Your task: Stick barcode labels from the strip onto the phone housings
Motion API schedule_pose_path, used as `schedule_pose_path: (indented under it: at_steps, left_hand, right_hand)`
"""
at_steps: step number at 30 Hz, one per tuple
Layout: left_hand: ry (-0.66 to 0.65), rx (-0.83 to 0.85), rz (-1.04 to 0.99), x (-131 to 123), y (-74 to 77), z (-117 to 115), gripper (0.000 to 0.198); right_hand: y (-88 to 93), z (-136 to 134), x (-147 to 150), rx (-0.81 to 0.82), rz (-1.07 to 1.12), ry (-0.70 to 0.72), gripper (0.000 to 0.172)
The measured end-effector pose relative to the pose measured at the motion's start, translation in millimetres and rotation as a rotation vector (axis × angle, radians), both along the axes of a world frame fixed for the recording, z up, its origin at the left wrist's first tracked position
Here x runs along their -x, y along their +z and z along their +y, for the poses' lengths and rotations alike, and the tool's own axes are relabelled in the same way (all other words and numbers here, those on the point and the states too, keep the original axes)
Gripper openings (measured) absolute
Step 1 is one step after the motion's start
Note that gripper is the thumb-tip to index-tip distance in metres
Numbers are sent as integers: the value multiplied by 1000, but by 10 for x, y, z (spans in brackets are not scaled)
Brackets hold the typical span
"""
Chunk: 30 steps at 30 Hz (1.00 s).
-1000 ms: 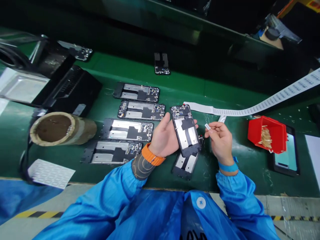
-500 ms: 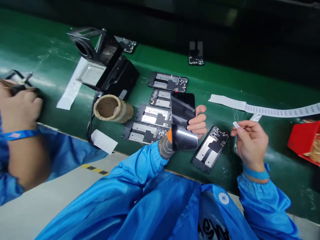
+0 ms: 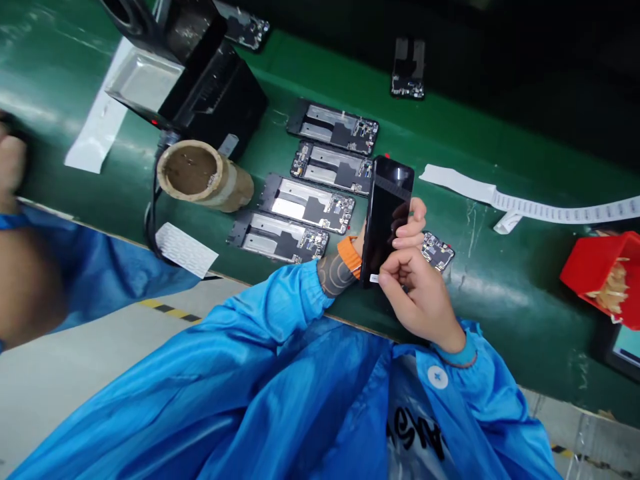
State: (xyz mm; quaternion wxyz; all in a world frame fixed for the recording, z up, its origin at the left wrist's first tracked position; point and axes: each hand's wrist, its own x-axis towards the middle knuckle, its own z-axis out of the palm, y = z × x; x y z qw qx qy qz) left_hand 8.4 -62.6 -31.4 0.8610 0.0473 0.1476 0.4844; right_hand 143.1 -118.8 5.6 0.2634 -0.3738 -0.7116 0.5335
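Observation:
My left hand [image 3: 411,223] is wrapped round a smartphone [image 3: 387,213] from behind, its dark glossy face towards me. At the phone's lower end, my right hand [image 3: 417,287] pinches a small white label [image 3: 374,279] that lies against the glass. Whether the label is stuck down I cannot tell. Behind my hands an opened phone body [image 3: 438,251] rests on the green bench, mostly hidden. Left of the phone several opened phone bodies [image 3: 310,203] with bare circuit boards lie in a column.
A strip of printed labels [image 3: 565,212] stretches along the right side, above a red box [image 3: 580,270]. To the left stand a cardboard tube [image 3: 235,187] and a black soldering stand [image 3: 220,100], with a paper sheet [image 3: 186,249] near the bench edge. Another person's arm [image 3: 30,280] is at far left.
My right hand has moved left with the label from beside the phone to its lower end. The phone now stands steeper in my left hand. The view has shifted.

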Motion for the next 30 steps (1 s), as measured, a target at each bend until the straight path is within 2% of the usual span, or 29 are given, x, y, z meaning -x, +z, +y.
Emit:
schedule_pose_path:
  at_steps: [6, 11, 16, 19, 21, 23, 25, 27, 28, 30]
  left_hand:
    - [20, -9, -11, -29, 16, -9, 45]
    - [31, 73, -62, -45, -7, -53, 40]
    - [90, 78, -61, -45, 23, -66, 44]
    - [130, 99, -10, -30, 43, -77, 46]
    - [196, 125, 31, -14, 41, -79, 48]
    - [320, 166, 72, 2, 43, -61, 48]
    - [455, 214, 115, 4, 77, -23, 44]
    - [540, 249, 174, -18, 164, 11, 44]
    - [564, 257, 220, -33, 227, 13, 45]
    - [581, 217, 364, -39, 374, -30, 48]
  right_hand:
    - [-38, 16, -39, -57, -6, 18, 8]
    - [-8, -3, -5, -145, -54, 35, 9]
    - [10, -24, 63, -311, -140, -2, 8]
    - [-41, -3, 50, -304, -216, -46, 11]
    - [-102, 21, 22, -310, -275, -148, 21]
    - [-168, 42, 3, -416, -255, -250, 29]
    - [-217, 59, 4, -572, -152, -244, 36]
    - [-230, 87, 5, -665, -50, -181, 35]
    - [-219, 113, -7, -659, -24, -184, 31]
    - [-165, 203, -84, -533, -1, -312, 21]
